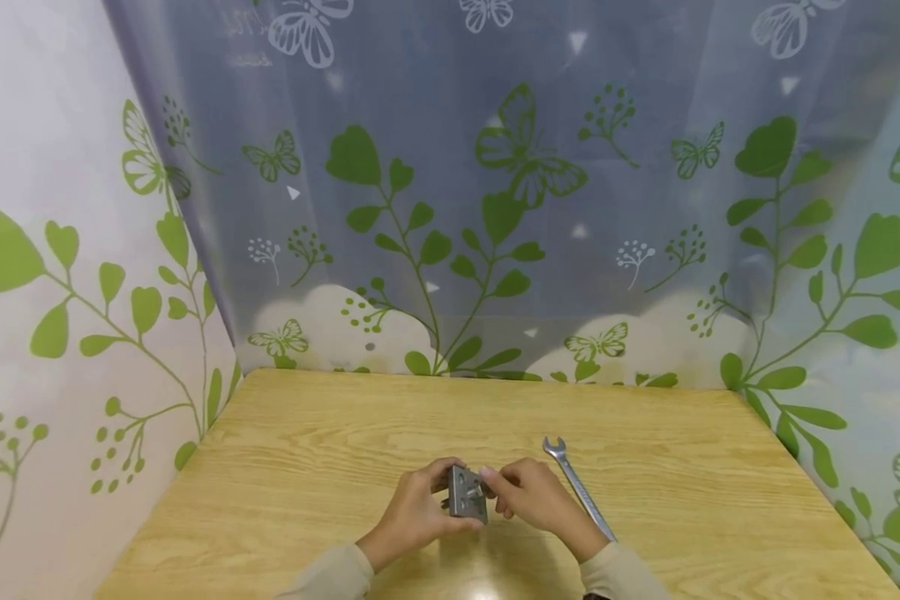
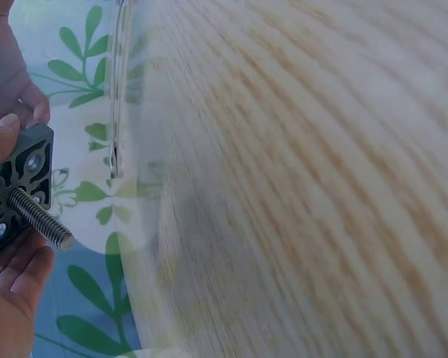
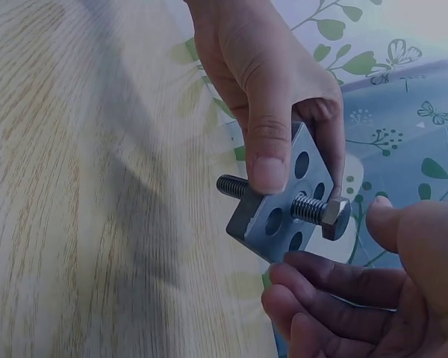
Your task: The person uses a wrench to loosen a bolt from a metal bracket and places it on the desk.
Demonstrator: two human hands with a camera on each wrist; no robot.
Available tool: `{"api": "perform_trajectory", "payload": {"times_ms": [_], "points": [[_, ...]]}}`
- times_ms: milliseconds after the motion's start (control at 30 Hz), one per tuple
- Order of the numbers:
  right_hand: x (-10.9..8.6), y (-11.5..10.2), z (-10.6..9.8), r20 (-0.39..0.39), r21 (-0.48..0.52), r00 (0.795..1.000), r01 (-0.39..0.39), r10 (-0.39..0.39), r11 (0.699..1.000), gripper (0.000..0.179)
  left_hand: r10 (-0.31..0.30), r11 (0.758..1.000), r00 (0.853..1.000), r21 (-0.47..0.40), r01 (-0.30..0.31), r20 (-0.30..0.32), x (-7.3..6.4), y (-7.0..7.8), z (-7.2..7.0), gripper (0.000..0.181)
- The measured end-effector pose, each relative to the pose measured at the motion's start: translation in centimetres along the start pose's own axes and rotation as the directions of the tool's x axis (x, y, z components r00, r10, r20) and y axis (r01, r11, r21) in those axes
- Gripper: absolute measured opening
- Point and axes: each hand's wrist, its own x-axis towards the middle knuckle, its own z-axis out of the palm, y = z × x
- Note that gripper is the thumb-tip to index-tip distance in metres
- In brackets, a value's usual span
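Note:
My left hand (image 1: 418, 510) grips a square grey metal plate (image 3: 287, 198) by its edges, thumb on one side and fingers on the other. Several round holes show in its face. A hex bolt (image 3: 333, 216) passes through the middle, its head standing off the plate; the threaded end (image 2: 43, 220) sticks out of the ribbed back. My right hand (image 3: 403, 291) is beside the bolt head, thumb and loosely bent fingers spread around it. A small gap shows between thumb and head; the fingertips are close to the plate's lower edge, and whether they touch it I cannot tell.
An open-end wrench (image 1: 581, 492) lies on the wood-grain table (image 1: 330, 433), just right of my right hand, its lower end partly hidden by the forearm. Printed curtains (image 1: 435, 250) with leaves and butterflies hang behind the table and at both sides.

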Motion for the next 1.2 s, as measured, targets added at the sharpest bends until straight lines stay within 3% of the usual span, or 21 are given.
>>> {"api": "perform_trajectory", "payload": {"times_ms": [200,467,700,1033,1200], "points": [[0.07,-0.20,0.20,0.031,0.001,0.999,0.006,-0.007,1.000,0.048,0.000,1.000,1.000,0.002,0.000,0.007,-0.02,-0.11,0.05,0.065],[0.11,-0.38,-0.14,0.056,-0.037,0.991,0.126,-0.124,0.991,0.016,-0.015,1.000,1.000,-0.007,0.015,0.013,-0.09,-0.10,0.09,0.067],[0.08,-0.26,-0.23,0.035,-0.104,0.978,0.207,-0.204,0.973,0.022,-0.021,1.000,0.999,-0.008,0.021,0.033,-0.04,-0.09,0.12,0.073],[-0.04,-0.46,-0.24,0.043,-0.075,0.977,0.209,-0.207,0.975,0.026,-0.032,0.999,0.999,-0.036,0.033,0.028,-0.06,0.00,0.04,0.071],[-0.04,-0.69,-0.58,0.037,-0.070,0.992,0.123,-0.120,0.990,0.035,-0.024,1.000,1.000,-0.017,0.024,0.009,-0.04,0.05,0.06,0.068]]}}
